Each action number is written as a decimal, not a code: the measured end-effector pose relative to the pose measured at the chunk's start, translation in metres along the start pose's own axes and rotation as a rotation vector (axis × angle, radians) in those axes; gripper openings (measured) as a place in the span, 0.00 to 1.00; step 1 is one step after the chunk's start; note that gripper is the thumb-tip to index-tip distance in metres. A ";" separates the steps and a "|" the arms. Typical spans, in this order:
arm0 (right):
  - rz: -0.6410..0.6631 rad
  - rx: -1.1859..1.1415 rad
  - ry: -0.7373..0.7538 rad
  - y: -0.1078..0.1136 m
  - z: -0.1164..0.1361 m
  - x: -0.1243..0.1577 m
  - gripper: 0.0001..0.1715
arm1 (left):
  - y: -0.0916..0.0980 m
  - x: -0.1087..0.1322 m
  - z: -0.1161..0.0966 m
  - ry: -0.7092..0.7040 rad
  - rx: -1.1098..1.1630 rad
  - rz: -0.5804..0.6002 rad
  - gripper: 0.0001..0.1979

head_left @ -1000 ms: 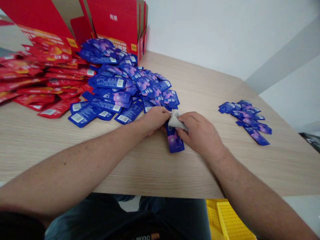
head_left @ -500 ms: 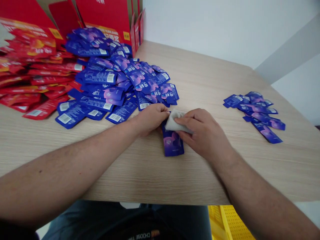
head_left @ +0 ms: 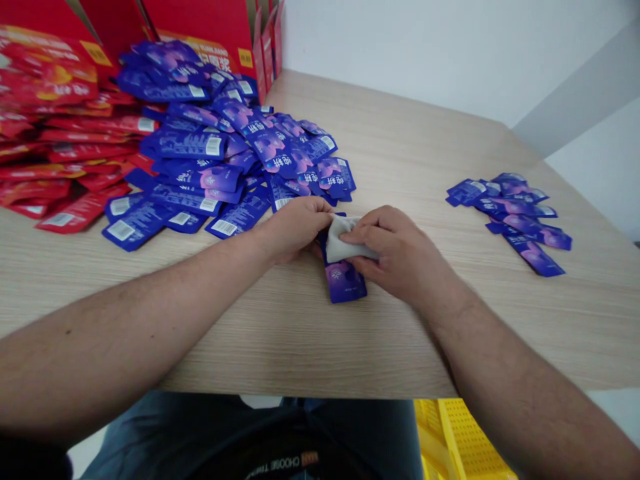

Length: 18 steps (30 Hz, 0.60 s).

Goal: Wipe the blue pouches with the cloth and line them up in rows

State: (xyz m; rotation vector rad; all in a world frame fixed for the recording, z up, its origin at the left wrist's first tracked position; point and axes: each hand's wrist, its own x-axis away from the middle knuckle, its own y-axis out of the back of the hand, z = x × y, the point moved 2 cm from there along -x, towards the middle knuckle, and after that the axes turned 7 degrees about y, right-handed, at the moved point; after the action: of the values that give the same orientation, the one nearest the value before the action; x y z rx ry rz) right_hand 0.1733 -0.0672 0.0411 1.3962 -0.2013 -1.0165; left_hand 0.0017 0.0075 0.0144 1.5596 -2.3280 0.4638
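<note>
Between my hands, a blue-purple pouch (head_left: 346, 283) hangs or lies over the table, printed side up, its lower end toward me. My left hand (head_left: 299, 229) pinches it near its top left edge; the fingertips are partly hidden. A folded whitish cloth (head_left: 340, 245) is gripped in my right hand (head_left: 393, 247) and pressed against the upper part of the pouch, covering that part. Just beyond my left hand spreads a heap of similar blue pouches (head_left: 280, 150). Off to the right of my right hand lies a smaller overlapping group of blue pouches (head_left: 520, 212).
Red pouches (head_left: 75, 147) are piled at the left. Red cardboard boxes (head_left: 200, 27) stand behind the heaps, near the white wall (head_left: 400, 47). The wooden table (head_left: 280, 333) ends close to my lap. A yellow crate (head_left: 475, 440) sits below its edge at the right.
The cloth has shifted slightly left across the upper part of the pouch, along with my right hand. My left hand keeps its hold. The whole view has moved a little.
</note>
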 end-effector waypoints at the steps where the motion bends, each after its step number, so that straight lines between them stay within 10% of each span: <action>1: -0.034 0.002 -0.040 -0.003 -0.004 -0.001 0.18 | 0.000 0.000 -0.001 0.007 -0.008 0.008 0.08; 18: 0.119 -0.220 0.027 0.010 -0.002 0.001 0.17 | 0.000 -0.001 -0.001 -0.008 0.038 -0.015 0.10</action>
State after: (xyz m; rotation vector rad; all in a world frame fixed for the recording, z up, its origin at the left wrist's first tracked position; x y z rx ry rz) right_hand 0.1803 -0.0680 0.0491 1.1839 -0.1462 -0.8926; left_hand 0.0022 0.0087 0.0152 1.5978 -2.3244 0.5024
